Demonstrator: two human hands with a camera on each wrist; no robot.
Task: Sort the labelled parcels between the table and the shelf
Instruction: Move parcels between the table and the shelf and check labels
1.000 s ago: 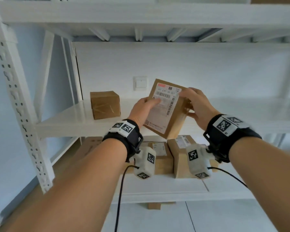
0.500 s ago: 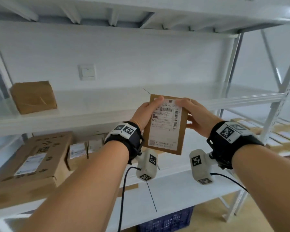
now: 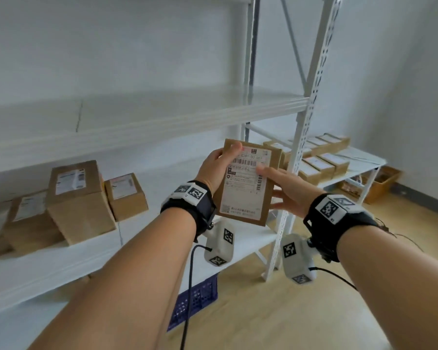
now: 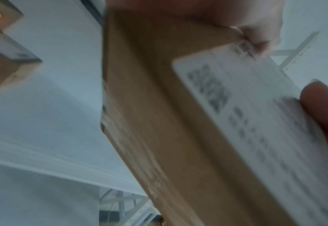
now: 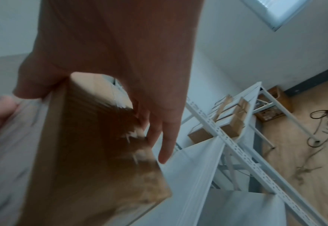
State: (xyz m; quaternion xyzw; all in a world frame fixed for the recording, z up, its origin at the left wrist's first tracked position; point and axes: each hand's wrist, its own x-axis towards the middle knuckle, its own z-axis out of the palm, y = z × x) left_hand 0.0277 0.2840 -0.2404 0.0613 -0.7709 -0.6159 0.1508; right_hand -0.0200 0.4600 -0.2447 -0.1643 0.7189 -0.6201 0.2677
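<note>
I hold a flat brown parcel (image 3: 245,183) upright in front of the white shelf (image 3: 162,114), its white barcode label facing me. My left hand (image 3: 216,165) grips its upper left edge, thumb on the front. My right hand (image 3: 283,188) pinches the right edge, thumb on the label and fingers behind. The left wrist view is blurred; it has the parcel (image 4: 159,122) close up. In the right wrist view the parcel (image 5: 82,152) fills the lower left. Beyond the shelf's end a white table (image 3: 364,164) carries several labelled parcels (image 3: 321,165).
Three labelled boxes (image 3: 79,198) stand on the lower shelf board at the left. The shelf's perforated end post (image 3: 304,122) rises just behind the held parcel. A blue crate (image 3: 195,301) sits on the wooden floor under the shelf. A cardboard box (image 3: 382,183) lies beyond the table.
The view has swung right along the shelf and the parcel has travelled with both hands to the shelf's right end. The table with parcels has come into view.
</note>
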